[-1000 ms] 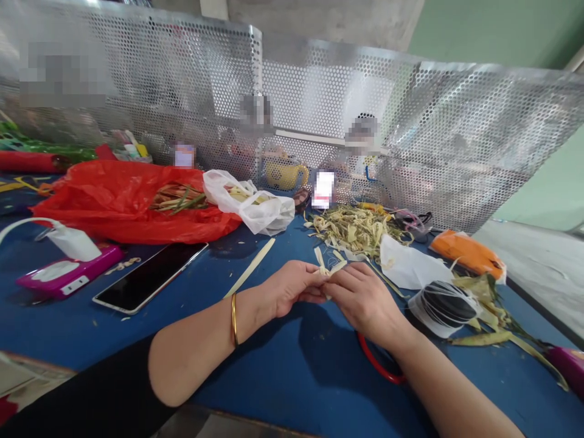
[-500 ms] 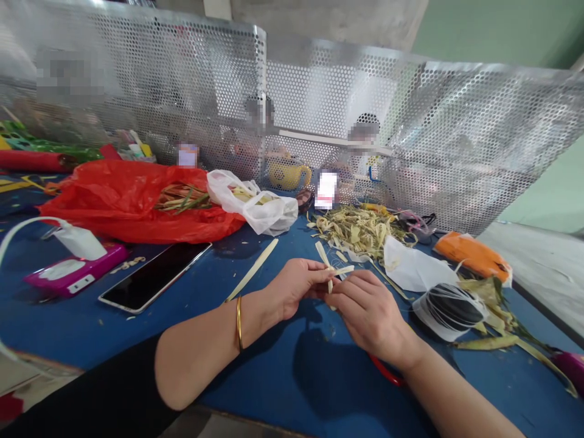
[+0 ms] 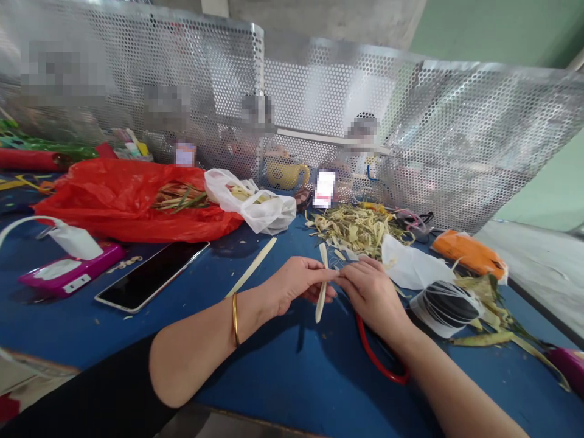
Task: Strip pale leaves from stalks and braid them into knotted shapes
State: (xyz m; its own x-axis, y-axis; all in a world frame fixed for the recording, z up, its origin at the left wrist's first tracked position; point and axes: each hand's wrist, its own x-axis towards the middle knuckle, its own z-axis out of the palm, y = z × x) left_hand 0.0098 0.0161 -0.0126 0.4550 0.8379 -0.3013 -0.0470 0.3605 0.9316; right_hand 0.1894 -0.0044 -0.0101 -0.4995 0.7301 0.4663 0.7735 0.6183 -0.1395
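Observation:
My left hand (image 3: 305,284), a gold bangle at its wrist, pinches a pale dried-leaf strip (image 3: 322,298) between thumb and fingers. The strip stands nearly upright across the fingertips, its ends sticking out above and below. My right hand (image 3: 371,291) is closed, its fingertips meeting the left thumb beside the strip; whatever lies in those fingers is hidden. Below the right wrist a red curved loop (image 3: 378,365) shows, partly covered by the hand. Another pale strip (image 3: 253,266) lies flat on the blue table (image 3: 274,377), left of my hands.
A heap of leaf scraps (image 3: 351,228) lies behind my hands. To the right are a thread spool (image 3: 444,307) and orange packet (image 3: 468,252). Leftward are a phone (image 3: 152,277), purple power strip (image 3: 73,271) and red bag (image 3: 104,201). A perforated metal screen (image 3: 319,85) stands behind.
The crossed strips between my fingers now show as one upright strip. My right hand has shifted slightly up and right, and more of the red loop is visible beneath it.

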